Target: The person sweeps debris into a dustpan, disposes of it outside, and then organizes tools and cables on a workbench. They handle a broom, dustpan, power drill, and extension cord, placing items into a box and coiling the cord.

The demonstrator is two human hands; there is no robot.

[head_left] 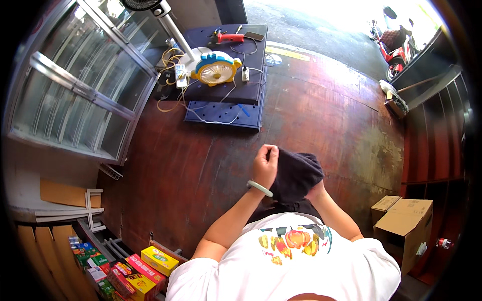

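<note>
A dark cloth (296, 173), almost black, hangs bunched and folded in front of my body. My left hand (266, 163) is closed on its upper left edge, fingers curled in and thumb on top. A pale bangle (260, 188) circles my left wrist. At the cloth's lower right side my right hand (316, 190) holds it, with most of its fingers hidden behind the fabric.
Ahead, a low dark platform (201, 94) bears a blue-and-yellow fan (217, 70), a standing fan, cables and a red tool (230, 38). A glass-door cabinet (80, 90) stands left. Colourful boxes (135, 276) sit lower left, cardboard boxes (404, 215) right.
</note>
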